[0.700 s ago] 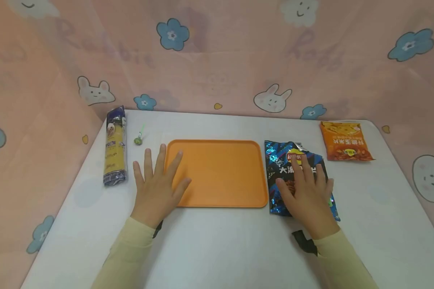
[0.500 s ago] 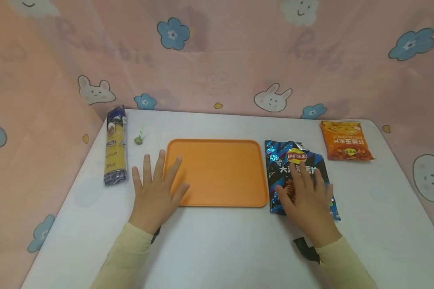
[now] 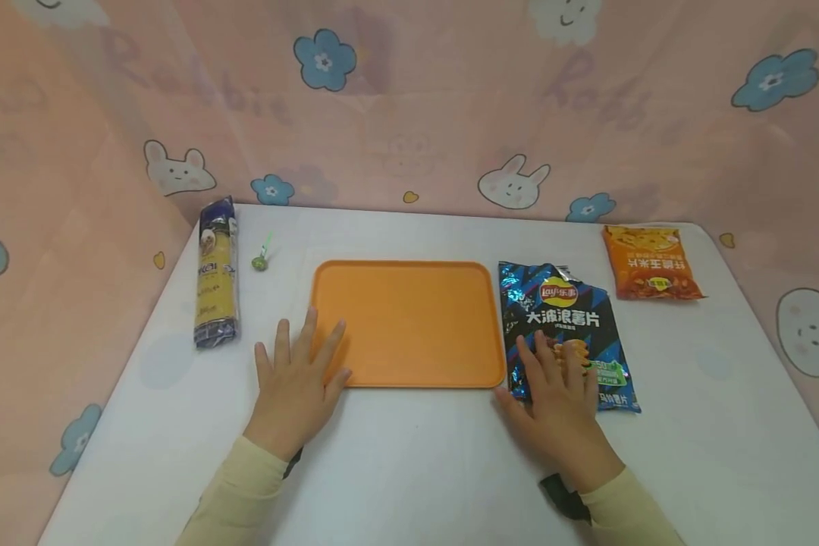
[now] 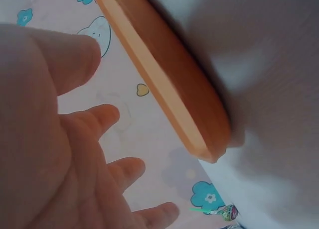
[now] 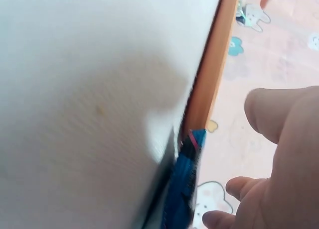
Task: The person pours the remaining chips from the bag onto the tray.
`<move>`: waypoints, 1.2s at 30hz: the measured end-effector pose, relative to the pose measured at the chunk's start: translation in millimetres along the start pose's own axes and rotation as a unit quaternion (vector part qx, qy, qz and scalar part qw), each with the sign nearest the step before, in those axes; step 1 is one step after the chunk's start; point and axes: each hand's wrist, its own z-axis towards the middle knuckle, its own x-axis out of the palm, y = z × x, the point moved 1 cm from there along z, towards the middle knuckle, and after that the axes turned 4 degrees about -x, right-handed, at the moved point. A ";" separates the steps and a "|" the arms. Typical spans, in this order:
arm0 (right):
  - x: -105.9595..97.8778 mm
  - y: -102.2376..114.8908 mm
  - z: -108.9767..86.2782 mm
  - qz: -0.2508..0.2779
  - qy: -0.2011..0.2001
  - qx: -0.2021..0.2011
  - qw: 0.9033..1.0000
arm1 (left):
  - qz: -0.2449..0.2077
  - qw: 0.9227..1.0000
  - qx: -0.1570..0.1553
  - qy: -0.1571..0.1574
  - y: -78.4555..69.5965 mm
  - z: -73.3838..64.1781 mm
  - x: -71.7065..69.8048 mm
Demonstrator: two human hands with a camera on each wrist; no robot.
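1. So, left hand (image 3: 290,402) was spread over the orange tray (image 3: 409,326)'s left edge, pinching nothing; its wrist view suggested a gap to the rim.
2. Right hand (image 3: 563,425) had fingers apart over the blue bag (image 3: 566,307)'s near part, no pinch; contact unclear.
3. Blue bag lay flat just right of the tray.
4. Risk: slick-looking foil could've skidded under a flat push.
5. Risk: right thumb, close to the tray's near corner, could've knocked it askew.
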 end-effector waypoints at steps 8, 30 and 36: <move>5.6 0.6 -1.1 -0.008 0.011 -0.002 1.000 | -0.006 0.999 -0.009 0.041 0.2 -2.4 6.1; 9.9 -16.8 6.8 0.015 -0.003 -0.019 1.000 | -0.035 0.992 -0.027 0.115 2.2 22.4 0.6; 9.5 -21.0 8.9 0.021 -0.028 -0.017 0.999 | -0.035 0.991 -0.035 0.125 0.9 28.9 -0.2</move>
